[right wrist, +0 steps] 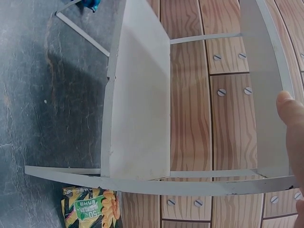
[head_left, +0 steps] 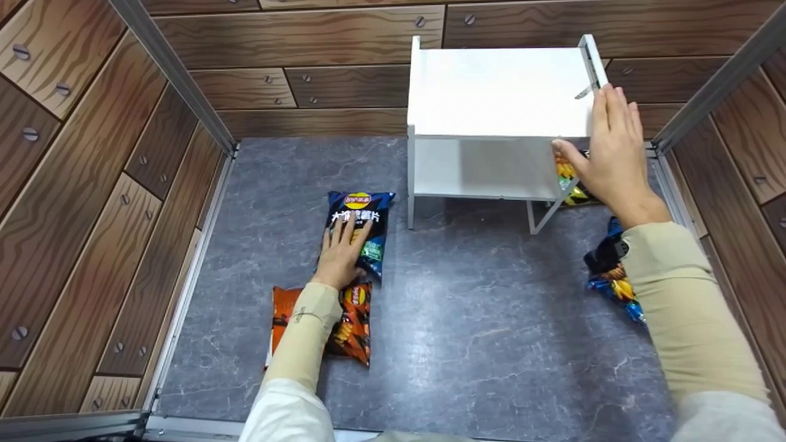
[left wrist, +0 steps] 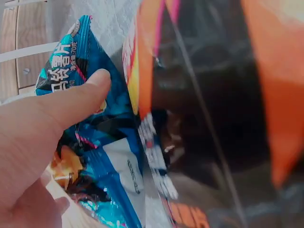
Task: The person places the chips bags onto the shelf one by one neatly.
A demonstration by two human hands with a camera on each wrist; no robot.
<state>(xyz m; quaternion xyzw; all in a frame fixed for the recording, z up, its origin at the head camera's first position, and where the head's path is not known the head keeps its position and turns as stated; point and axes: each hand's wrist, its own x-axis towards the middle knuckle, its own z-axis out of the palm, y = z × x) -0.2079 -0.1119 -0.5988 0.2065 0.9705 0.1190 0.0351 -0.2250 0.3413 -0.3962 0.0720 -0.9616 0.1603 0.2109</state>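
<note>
My left hand rests on a dark blue chip bag, its fingers spread and straight across the front. In the left wrist view the thumb lies over the blue packaging. Below it, partly under the left forearm, is an orange and black chip bag, which looms close in the left wrist view. My right hand lies with straight fingers against the right edge of a small white two-tier shelf. In the right wrist view the thumb touches the edge of one shelf board.
A yellow and black chip bag lies behind the shelf's right leg. Another blue chip bag is partly covered by the right forearm. Wood-patterned walls and metal rails enclose the grey marbled floor.
</note>
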